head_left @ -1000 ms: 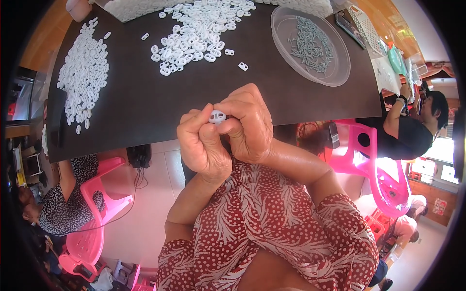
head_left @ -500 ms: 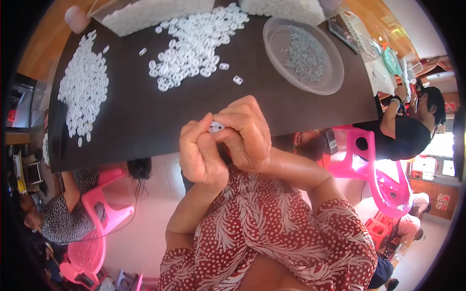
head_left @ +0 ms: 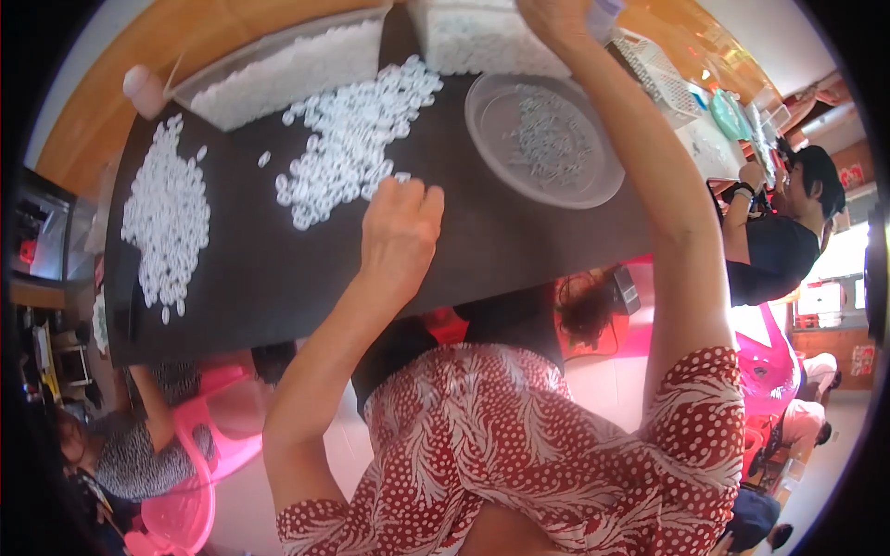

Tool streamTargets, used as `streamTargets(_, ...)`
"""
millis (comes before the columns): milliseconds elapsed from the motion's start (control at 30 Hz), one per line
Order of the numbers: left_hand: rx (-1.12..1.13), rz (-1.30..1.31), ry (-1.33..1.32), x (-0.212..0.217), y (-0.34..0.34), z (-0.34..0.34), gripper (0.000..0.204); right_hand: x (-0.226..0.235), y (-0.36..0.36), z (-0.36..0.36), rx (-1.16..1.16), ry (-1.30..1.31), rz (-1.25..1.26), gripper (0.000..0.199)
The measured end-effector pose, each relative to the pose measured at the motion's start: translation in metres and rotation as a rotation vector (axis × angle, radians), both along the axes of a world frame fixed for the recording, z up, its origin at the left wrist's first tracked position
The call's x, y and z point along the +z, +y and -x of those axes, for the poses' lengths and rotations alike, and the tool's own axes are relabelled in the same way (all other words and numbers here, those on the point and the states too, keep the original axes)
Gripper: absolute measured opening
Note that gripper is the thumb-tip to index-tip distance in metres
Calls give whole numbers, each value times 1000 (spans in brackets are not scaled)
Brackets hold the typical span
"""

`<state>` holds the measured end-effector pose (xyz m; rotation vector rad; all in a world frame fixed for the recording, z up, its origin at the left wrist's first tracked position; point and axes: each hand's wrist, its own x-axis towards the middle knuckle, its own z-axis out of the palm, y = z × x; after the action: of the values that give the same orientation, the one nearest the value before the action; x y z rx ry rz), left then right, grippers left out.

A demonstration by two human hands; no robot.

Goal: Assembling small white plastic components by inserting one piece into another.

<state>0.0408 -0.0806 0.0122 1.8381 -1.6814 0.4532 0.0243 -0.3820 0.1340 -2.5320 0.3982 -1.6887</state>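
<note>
Hiding any grip, the curled left hand (head_left: 402,221) is bordering a white piece (head_left: 402,176) lying roughly nine-to-three lengthwise, the one-o'clock right hand (head_left: 558,22) unreadable.

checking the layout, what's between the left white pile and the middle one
In the head view: two loose pieces on the table, one close to the left pile, the other nearer the middle pile.

Left grip (head_left: 400,230) knuckles up, fingers (head_left: 411,194) curled, left forearm (head_left: 324,357) slanting; right arm (head_left: 654,157) stretched forward, right grip (head_left: 556,23) partly cropped.
</note>
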Motion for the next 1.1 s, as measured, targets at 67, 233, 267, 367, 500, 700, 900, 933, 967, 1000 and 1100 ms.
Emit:
streamTargets(67,-49,-26,-110,-11,-7,-5,19,-12,-26,-19,-51,29,107,11)
streamTargets(233,-61,-98,-245,-13,-3,-4,10,-21,-41,-38,-105,271,20,17)
streamTargets(267,-75,-86,-238,-14,-5,-2,10,-24,-50,-38,-91,346,-24,17)
streamTargets(367,-61,-43,-32,-14,-11,-2,12,-37,-71,-39,-142,186,108,13)
streamTargets(500,-69,-27,124,-12,3,-3,15,-8,-47,-31,-175,529,0,17)
streamTargets(700,-47,-31,751,1,32,7,9,-31,51,77,124,488,58,16)
streamTargets(900,-29,29,1210,4,47,24,10,-91,56,124,156,631,-407,11)
streamTargets(933,-9,70,1309,4,48,27,9,-97,54,123,160,630,-407,11)
streamTargets(967,-6,71,1307,3,50,29,9,-102,51,120,165,667,-353,11)
streamTargets(1000,-22,61,1280,1,51,29,10,-104,51,115,173,704,-300,10)
streamTargets(1100,-29,54,1293,3,53,34,11,-107,55,100,106,772,-161,8)
